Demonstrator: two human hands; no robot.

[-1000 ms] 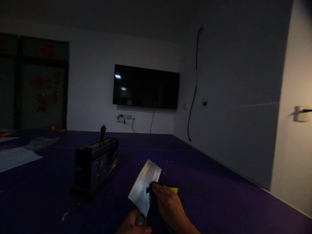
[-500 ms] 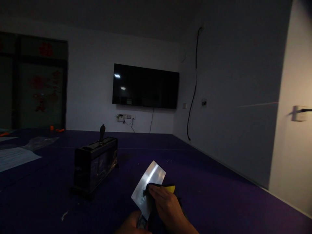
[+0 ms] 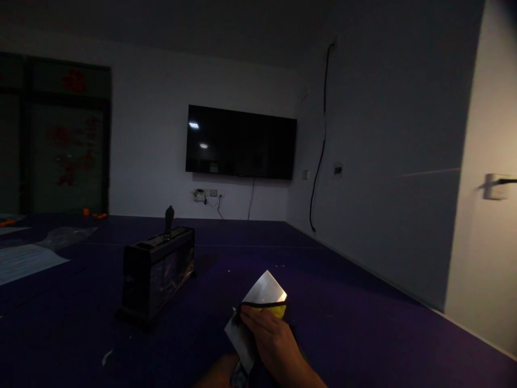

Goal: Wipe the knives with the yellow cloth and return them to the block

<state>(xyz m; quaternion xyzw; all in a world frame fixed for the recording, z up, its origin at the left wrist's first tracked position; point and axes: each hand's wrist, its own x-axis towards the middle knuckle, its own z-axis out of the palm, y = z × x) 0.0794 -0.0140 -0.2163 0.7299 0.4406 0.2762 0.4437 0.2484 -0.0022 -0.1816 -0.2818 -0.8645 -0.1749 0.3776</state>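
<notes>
My left hand, low in the view and partly cut off, is closed around the handle of a cleaver. The cleaver's broad shiny blade points up and away from me. My right hand presses a dark-edged yellow cloth flat against the blade, covering its middle. To the left on the table stands a black knife block, with one dark knife handle sticking up from its top.
The purple tabletop has a white scrap near the front. At left lie a paper sheet, clear plastic film and small orange pieces. A television hangs on the far wall.
The cleaver blade has shifted slightly right and turned. My right hand's cloth now lies across more of the blade, with more yellow showing. The knife block has stayed put.
</notes>
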